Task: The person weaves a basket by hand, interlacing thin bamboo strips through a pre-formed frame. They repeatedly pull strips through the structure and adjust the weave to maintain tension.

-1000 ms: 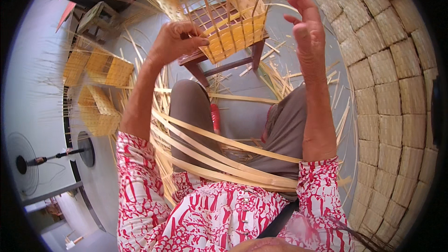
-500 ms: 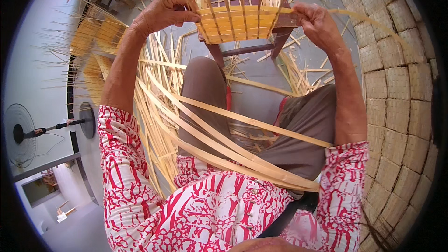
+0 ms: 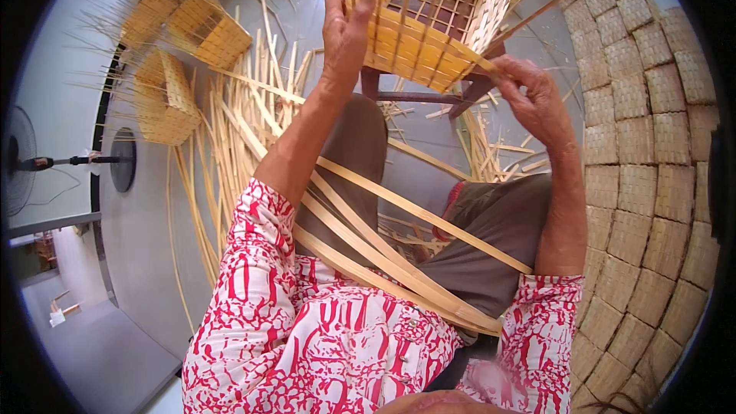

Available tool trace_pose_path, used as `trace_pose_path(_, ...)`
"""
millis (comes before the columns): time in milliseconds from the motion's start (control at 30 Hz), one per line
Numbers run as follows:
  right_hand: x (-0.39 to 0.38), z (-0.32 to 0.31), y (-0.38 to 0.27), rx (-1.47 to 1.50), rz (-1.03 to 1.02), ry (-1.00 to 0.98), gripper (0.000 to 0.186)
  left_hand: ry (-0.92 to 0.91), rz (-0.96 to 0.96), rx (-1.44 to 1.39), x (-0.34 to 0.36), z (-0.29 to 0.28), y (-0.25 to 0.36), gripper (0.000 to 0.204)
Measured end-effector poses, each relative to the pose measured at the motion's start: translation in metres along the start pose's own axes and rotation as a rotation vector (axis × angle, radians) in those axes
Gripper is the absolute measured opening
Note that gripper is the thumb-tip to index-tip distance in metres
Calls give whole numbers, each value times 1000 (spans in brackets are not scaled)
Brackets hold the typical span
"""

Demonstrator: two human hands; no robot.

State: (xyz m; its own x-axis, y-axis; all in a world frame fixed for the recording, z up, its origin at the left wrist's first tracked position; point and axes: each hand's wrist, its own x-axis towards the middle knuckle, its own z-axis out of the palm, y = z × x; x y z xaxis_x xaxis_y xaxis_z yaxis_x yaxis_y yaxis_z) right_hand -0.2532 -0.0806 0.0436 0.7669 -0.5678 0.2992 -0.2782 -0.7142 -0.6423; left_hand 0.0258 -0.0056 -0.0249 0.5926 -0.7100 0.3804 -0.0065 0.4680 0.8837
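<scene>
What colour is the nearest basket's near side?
The near side is mostly yellow, clearest in head view.

I see a fan (image 3: pixel 29 163) (partly cut off) and spare woven baskets (image 3: pixel 159 111) at my left, stacked woven slabs (image 3: pixel 636 184) at my right.

Head cam, L of side-by-side pair, v. wide fisheye, upright: looks steeply down & fwd from above/behind the grip of R hand (image 3: pixel 535 100) at yellow basket (image 3: pixel 418 46). Shirt (image 3: pixel 337 353), below grip, v. close to lens; L hand (image 3: pixel 346 37) & basket mid-dist.; fan (image 3: pixel 20 159), far L of grip, cut by rim.
</scene>
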Motion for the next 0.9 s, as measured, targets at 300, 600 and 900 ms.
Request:
trace_pose_path(300, 0, -4, -5, -5, 154, -48, 20, 96, 92, -183, 21, 37, -10, 30)
trace_pose_path(600, 9, 3, 0, -47, 28, 58, 17, -135, 575, 608, -23, 7, 48, 36)
trace_pose_path(900, 22, 21, 6, -235, -128, 123, 18, -656, 471, 960, -13, 62, 51, 13)
